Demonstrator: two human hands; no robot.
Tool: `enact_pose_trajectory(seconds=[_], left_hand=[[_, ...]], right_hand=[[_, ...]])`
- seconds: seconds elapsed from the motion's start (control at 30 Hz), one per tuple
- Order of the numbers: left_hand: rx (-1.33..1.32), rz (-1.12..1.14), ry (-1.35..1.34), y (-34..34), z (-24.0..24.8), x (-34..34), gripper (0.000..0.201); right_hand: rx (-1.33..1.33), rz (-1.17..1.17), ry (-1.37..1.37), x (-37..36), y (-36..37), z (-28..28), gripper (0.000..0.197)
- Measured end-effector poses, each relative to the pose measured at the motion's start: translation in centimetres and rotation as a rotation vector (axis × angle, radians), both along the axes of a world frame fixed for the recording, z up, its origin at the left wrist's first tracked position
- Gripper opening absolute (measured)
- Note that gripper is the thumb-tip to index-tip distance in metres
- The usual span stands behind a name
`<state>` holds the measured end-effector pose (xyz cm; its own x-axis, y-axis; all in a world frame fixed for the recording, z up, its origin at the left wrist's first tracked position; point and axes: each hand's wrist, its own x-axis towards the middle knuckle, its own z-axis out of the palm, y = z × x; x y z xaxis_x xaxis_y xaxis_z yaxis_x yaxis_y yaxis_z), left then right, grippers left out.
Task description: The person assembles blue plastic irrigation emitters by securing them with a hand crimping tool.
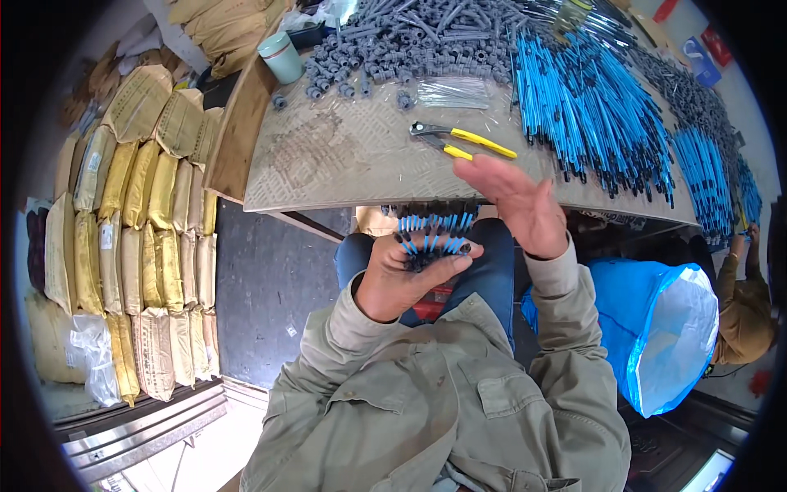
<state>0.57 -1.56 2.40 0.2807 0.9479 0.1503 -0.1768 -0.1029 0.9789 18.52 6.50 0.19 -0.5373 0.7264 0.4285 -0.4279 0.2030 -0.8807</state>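
My left hand (410, 275) is wrapped round a bundle of short blue rods with black ends (434, 230), held above my lap by the table's front edge. Its thumb presses along the near side of the bundle. To the right and a little higher, my right hand (525, 205) is raised with fingers stretched out and nothing in it, apart from the bundle. Just beyond that hand, a pair of cutters with yellow handles (484, 141) lies on the worktable (369, 156). A large heap of similar blue rods with black ends (586, 107) covers the table's right part.
Grey ribbed plastic fittings (410, 41) are heaped at the back, with thin metal wires (452, 93) before them. A pale green lidded cup (281, 57) stands far left. Stacked sacks (147, 221) fill the left side. Right are a big blue bag (656, 328) and another person (746, 303).
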Motion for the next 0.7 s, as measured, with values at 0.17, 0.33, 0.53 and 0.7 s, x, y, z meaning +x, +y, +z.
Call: enact_pose_trajectory(seconds=[0.17, 0.33, 0.53, 0.7], left_hand=[[0.194, -0.041, 0.088, 0.5, 0.0, 0.5, 0.016], [-0.016, -0.070, -0.090, 0.8, 0.8, 1.0, 0.017], [0.356, 0.056, 0.316, 1.6, -0.6, 1.0, 0.022], [0.127, -0.024, 0.185, -0.2, -1.8, 1.5, 0.027]], right_hand=[[0.531, -0.123, -0.431, -0.7, -0.6, -2.6, 0.060], [-0.030, -0.470, 0.095, 1.2, -0.6, 1.0, 0.052], [0.691, -0.469, -0.572, 1.0, -4.2, 5.6, 0.043], [0.756, -0.516, -0.473, -0.3, -5.1, 4.7, 0.032]])
